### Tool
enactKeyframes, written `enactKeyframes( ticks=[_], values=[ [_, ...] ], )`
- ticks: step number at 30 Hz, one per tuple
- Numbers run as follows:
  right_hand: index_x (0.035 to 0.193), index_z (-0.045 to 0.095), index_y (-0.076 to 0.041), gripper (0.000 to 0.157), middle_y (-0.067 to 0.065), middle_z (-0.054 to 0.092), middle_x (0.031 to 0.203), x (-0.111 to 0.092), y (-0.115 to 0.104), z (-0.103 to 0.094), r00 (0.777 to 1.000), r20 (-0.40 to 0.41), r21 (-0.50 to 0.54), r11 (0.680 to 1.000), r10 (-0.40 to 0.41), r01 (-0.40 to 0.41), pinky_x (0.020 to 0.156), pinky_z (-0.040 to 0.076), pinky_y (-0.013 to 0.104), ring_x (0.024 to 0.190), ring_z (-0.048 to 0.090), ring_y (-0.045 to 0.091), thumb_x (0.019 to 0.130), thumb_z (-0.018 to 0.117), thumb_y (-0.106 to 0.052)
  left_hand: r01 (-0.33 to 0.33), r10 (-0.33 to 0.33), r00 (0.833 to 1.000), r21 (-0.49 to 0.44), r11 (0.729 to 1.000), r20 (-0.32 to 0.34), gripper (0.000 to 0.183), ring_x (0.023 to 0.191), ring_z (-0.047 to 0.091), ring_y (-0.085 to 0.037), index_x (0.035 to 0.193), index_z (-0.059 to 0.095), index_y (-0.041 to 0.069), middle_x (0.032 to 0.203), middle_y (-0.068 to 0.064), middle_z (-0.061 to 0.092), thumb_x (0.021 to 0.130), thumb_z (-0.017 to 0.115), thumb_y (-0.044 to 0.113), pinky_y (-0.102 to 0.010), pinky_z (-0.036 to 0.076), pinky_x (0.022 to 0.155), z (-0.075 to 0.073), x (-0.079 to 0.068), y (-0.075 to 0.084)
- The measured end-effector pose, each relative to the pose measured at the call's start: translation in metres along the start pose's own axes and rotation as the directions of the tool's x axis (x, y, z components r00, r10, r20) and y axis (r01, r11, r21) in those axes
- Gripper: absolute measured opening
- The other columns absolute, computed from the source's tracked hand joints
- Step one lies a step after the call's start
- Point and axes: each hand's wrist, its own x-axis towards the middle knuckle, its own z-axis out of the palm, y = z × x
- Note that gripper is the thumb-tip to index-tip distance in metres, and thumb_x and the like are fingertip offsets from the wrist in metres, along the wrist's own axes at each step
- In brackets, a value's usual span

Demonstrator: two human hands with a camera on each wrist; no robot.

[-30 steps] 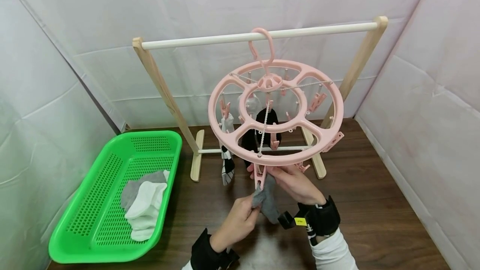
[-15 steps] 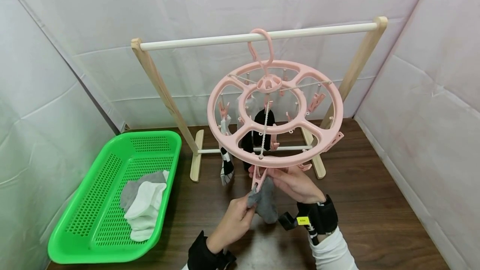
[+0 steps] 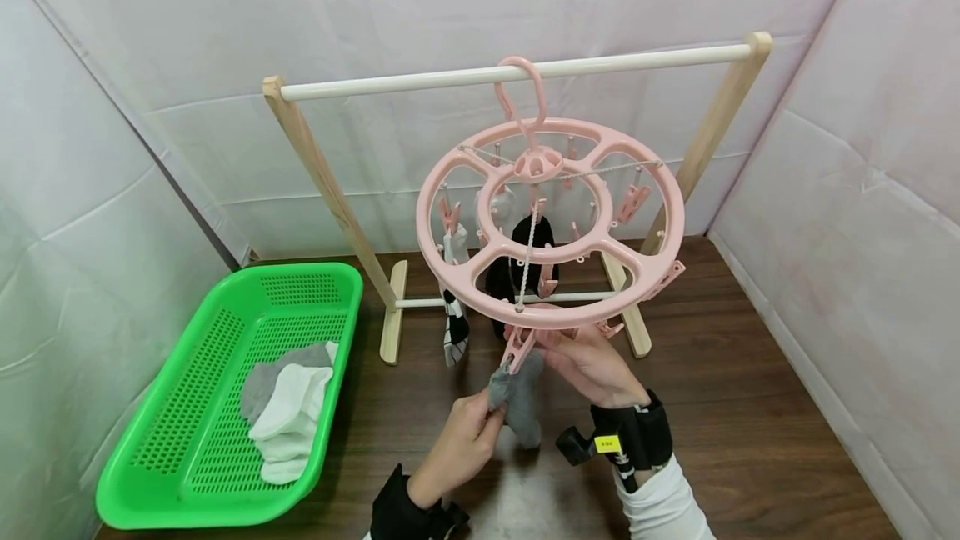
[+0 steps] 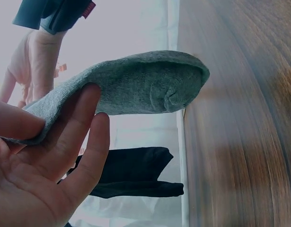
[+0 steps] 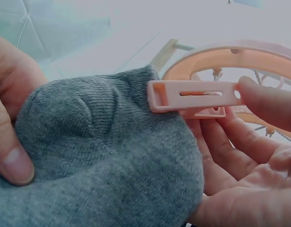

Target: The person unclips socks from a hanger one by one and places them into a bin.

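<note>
A grey sock (image 3: 522, 407) hangs below the front rim of the pink round sock hanger (image 3: 495, 307). My left hand (image 3: 459, 444) pinches the sock's edge between thumb and fingers; the left wrist view shows the sock (image 4: 136, 85) stretching away from the hand. My right hand (image 3: 594, 367) holds a pink clothes peg (image 3: 517, 350) of the hanger by its handle end, thumb on one side and fingers on the other. In the right wrist view the peg (image 5: 192, 94) has its tip over the grey sock's edge (image 5: 112, 137).
The hanger hooks onto the white bar (image 3: 405, 82) of a wooden stand (image 3: 322, 182). A black-and-white sock (image 3: 455, 327) and black socks (image 3: 532, 232) hang from it. To the left, a green basket (image 3: 161, 490) holds white (image 3: 288, 411) and grey socks (image 3: 262, 386).
My left hand has shifted slightly left with the sock's edge. The peg has tilted, its tip swinging left with the sock. My right hand keeps its grip on the peg.
</note>
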Motion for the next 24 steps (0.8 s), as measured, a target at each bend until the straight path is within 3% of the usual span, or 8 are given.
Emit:
enactKeyframes(
  ticks=[6, 9, 15, 24],
  values=[
    [0.127, 0.059, -0.011, 0.029, 0.006, 0.058, 0.126, 0.000, 0.003, 0.005, 0.996, -0.083, 0.007, 1.000, -0.029, 0.029, 0.099, 0.041, 0.034, 0.118, 0.055, 0.019, 0.099, 0.052, -0.003, -0.016, 0.016, 1.000, 0.024, 1.000, -0.011, 0.019, 0.059, 0.040, -0.002, 0.095, 0.058, 0.005, 0.069, 0.007, 0.043, 0.093, 0.049, -0.011, -0.018, 0.037, 0.055, -0.002, -0.003, -0.001],
    [0.125, 0.060, -0.009, 0.028, 0.006, 0.059, 0.124, 0.001, 0.003, 0.006, 0.993, -0.106, 0.029, 0.998, -0.058, 0.061, 0.099, 0.042, 0.034, 0.116, 0.056, 0.019, 0.099, 0.052, -0.003, -0.023, 0.023, 1.000, 0.015, 1.000, 0.005, 0.027, 0.060, 0.041, -0.002, 0.099, 0.060, 0.005, 0.072, 0.002, 0.051, 0.089, 0.046, -0.016, -0.019, 0.037, 0.057, -0.005, -0.006, -0.002],
    [0.125, 0.061, -0.006, 0.027, 0.007, 0.058, 0.125, 0.002, -0.002, 0.006, 0.991, -0.099, 0.050, 0.994, -0.091, 0.097, 0.099, 0.041, 0.035, 0.116, 0.055, 0.020, 0.100, 0.051, -0.003, 0.040, -0.040, 0.999, 0.012, 0.999, 0.033, 0.040, 0.060, 0.042, -0.002, 0.108, 0.064, 0.007, 0.089, 0.000, 0.064, 0.086, 0.044, -0.019, -0.021, 0.039, 0.061, -0.017, -0.019, -0.007],
    [0.125, 0.062, -0.013, 0.030, 0.004, 0.056, 0.128, -0.003, -0.009, 0.009, 0.993, -0.106, -0.013, 0.999, -0.054, 0.053, 0.101, 0.039, 0.032, 0.118, 0.052, 0.016, 0.099, 0.053, -0.002, 0.124, -0.113, 0.988, 0.106, 0.987, -0.107, 0.043, 0.065, 0.054, -0.006, 0.106, 0.066, 0.008, 0.094, -0.003, 0.069, 0.081, 0.047, -0.022, -0.025, 0.044, 0.061, -0.047, -0.034, -0.006]
  ],
)
